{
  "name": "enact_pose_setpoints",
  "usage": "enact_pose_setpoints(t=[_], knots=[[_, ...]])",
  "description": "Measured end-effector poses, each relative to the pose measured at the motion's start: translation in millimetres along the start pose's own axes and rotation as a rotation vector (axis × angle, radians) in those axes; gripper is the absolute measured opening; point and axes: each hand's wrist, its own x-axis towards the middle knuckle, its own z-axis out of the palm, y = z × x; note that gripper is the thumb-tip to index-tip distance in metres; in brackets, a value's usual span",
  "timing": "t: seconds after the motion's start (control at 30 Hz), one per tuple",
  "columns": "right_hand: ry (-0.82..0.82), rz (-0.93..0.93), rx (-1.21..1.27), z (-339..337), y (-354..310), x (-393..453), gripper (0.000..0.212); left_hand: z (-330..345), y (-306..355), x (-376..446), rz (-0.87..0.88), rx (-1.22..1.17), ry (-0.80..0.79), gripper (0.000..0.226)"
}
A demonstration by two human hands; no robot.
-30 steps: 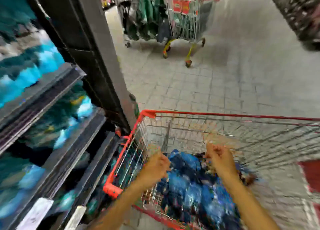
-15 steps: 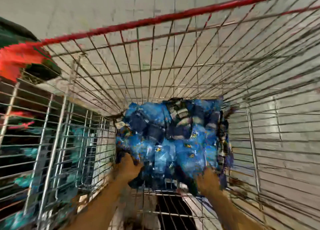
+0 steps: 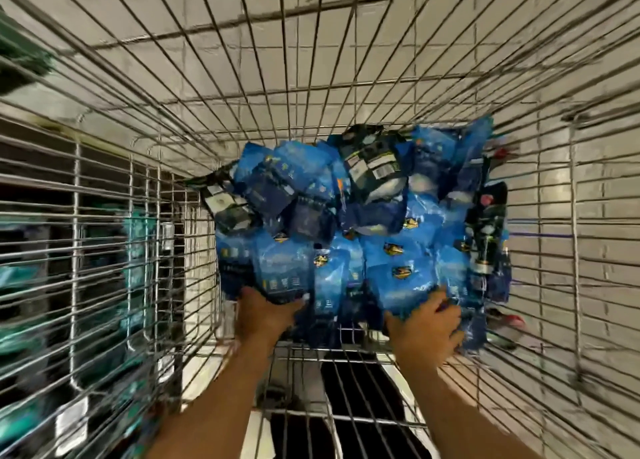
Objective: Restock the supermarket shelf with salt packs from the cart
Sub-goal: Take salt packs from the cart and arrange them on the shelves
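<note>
I look straight down into a wire cart (image 3: 149,237). Several blue salt packs (image 3: 388,237) lie heaped on its bottom, some showing dark backs with labels. My left hand (image 3: 265,315) grips the near edge of a blue pack (image 3: 282,275) at the left of the heap, thumb on top. My right hand (image 3: 424,327) has its fingers curled round the lower edge of another blue pack (image 3: 403,282) at the right of the heap. Both forearms reach in from below.
Through the cart's left wall I see dark shelves (image 3: 31,188) with blurred teal packs (image 3: 136,250). Pale floor tiles (image 3: 311,60) show through the far wall and the right side. The wire walls close in round the heap.
My view has tipped down from the aisle into the cart. Both hands have gone from above the heap down to its near edge and taken hold of packs.
</note>
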Motion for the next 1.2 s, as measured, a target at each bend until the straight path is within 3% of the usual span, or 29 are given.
enact_pose_setpoints(t=[0.1,0.27,0.4,0.53,0.67,0.8,0.93,1.07,1.2], knots=[[0.01,-0.073,0.047,-8.1,1.8,14.3,0.106,3.9,-2.2,-1.8,-0.014,0.055,0.007,0.095],[-0.01,-0.136,0.165,-16.1,2.8,28.6,0.106,6.4,-7.6,-3.5,-0.002,-0.064,-0.075,0.101],[-0.052,-0.212,0.192,-22.3,3.8,41.0,0.081,4.5,-15.4,-1.6,0.03,-0.056,-0.096,0.051],[-0.128,-0.444,0.118,-25.0,13.2,32.3,0.07,6.1,-16.2,-6.0,0.013,-0.087,-0.153,0.066],[-0.333,-0.487,0.197,-24.9,31.5,26.1,0.067,8.6,-16.8,-10.7,0.006,-0.061,-0.165,0.058],[-0.435,-0.666,-0.185,-26.4,32.4,39.4,0.064,7.0,-16.5,-13.0,-0.011,-0.102,-0.2,0.054],[-0.461,-0.687,-0.21,-25.4,21.2,35.7,0.057,-4.4,-14.8,-15.7,0.012,-0.108,-0.231,0.058],[-0.589,-0.56,0.271,-43.9,13.4,22.1,0.051,-33.5,-17.4,-21.8,0.063,-0.079,-0.24,0.042],[-0.676,-0.325,0.651,-94.8,0.6,9.9,0.035,-74.1,3.3,-55.2,0.06,-0.125,-0.252,0.053]])
